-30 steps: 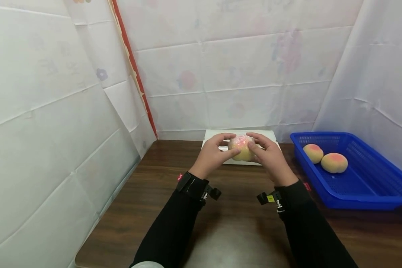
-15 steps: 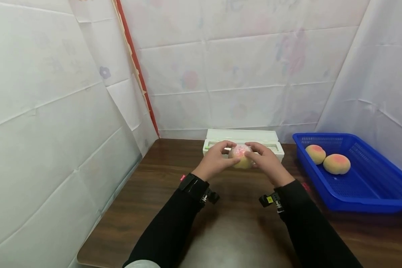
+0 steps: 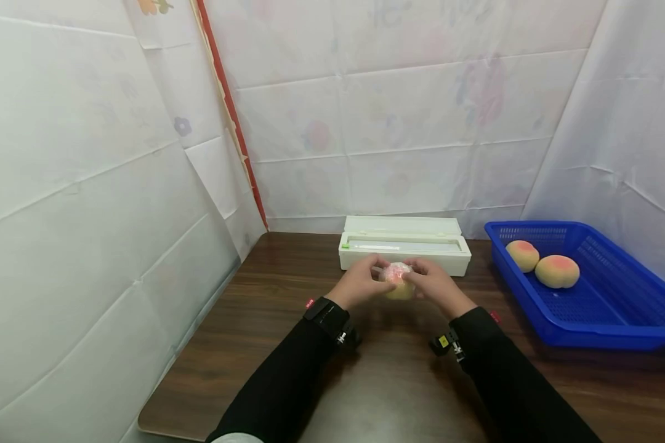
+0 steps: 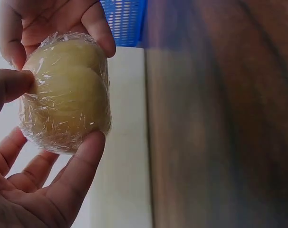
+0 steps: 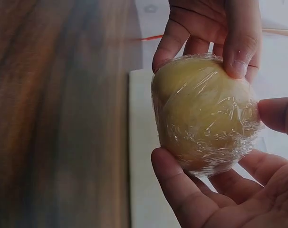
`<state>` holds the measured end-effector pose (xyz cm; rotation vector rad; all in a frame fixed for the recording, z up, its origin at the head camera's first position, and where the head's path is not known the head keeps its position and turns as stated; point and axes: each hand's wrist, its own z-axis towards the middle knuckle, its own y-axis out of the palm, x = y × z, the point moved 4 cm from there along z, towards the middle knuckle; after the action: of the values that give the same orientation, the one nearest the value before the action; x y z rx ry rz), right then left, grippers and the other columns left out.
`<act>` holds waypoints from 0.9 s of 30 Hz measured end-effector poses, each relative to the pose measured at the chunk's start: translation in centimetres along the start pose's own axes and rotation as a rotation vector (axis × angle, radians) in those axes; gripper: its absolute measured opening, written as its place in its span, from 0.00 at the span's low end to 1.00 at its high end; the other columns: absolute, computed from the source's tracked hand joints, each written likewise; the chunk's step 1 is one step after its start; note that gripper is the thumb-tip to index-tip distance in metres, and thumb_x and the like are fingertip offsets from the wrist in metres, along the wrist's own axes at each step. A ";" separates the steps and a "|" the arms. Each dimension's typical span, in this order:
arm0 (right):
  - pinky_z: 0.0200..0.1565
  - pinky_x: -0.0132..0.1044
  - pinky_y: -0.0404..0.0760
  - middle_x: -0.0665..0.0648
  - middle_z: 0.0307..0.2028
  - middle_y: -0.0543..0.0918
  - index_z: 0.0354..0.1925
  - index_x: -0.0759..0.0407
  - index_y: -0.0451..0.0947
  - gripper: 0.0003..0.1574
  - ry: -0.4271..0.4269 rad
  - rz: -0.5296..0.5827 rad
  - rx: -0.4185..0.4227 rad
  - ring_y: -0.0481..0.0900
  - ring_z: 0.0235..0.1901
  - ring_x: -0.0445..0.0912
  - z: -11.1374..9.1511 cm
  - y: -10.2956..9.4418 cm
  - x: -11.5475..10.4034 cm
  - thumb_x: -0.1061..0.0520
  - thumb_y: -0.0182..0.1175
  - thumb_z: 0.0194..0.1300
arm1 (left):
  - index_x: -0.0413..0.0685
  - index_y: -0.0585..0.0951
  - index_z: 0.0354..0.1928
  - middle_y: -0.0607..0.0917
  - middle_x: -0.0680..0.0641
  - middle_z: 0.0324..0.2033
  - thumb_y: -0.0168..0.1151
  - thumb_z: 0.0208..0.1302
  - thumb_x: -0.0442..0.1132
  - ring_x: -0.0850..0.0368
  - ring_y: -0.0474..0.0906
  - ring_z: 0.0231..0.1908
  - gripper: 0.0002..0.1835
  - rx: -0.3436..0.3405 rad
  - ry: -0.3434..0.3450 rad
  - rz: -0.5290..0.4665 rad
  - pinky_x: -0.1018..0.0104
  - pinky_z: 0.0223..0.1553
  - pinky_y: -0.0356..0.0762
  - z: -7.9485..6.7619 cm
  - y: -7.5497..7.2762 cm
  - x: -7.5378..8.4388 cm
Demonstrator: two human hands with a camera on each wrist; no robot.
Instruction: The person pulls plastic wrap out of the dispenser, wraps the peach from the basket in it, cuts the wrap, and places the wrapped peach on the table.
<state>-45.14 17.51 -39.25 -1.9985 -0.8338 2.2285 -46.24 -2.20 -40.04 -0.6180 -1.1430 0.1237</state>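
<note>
A peach [image 3: 400, 284] wrapped in clear cling film is held above the table between both hands. My left hand [image 3: 360, 284] grips its left side, fingers and thumb bent about it. From the right, my right hand [image 3: 435, 286] grips the same peach. In the left wrist view the peach [image 4: 70, 90] shows its yellow side, the film crinkled and bunched at one end. The right wrist view shows the wrapped peach [image 5: 206, 109] with fingertips of both hands on it. Just behind the hands stands a white cling film dispenser box [image 3: 404, 264], its lid raised.
A blue plastic basket [image 3: 615, 332] stands on the right with two unwrapped peaches [image 3: 556, 271] in it. The brown wooden table [image 3: 244, 344] reaches to white sheeting [image 3: 410, 123] at the back and left.
Both hands have come down and nearer to the body with the wrapped peach, uncovering more of the white dispenser box behind. The basket and its peaches stay as they were.
</note>
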 end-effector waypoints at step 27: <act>0.46 0.47 0.86 0.70 0.63 0.77 0.72 0.65 0.70 0.28 0.048 -0.022 0.007 0.81 0.46 0.51 -0.8 1.1 3.1 0.54 0.56 0.81 | 0.54 0.78 0.50 0.85 0.52 0.48 0.79 0.62 0.47 0.60 0.81 0.42 0.21 -0.091 -0.082 0.067 0.66 0.39 0.81 -0.3 2.1 -2.1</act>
<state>-44.61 17.96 -42.57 -2.0204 -0.8377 2.1600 -46.40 -1.45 -42.90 -0.7378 -1.2128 0.1557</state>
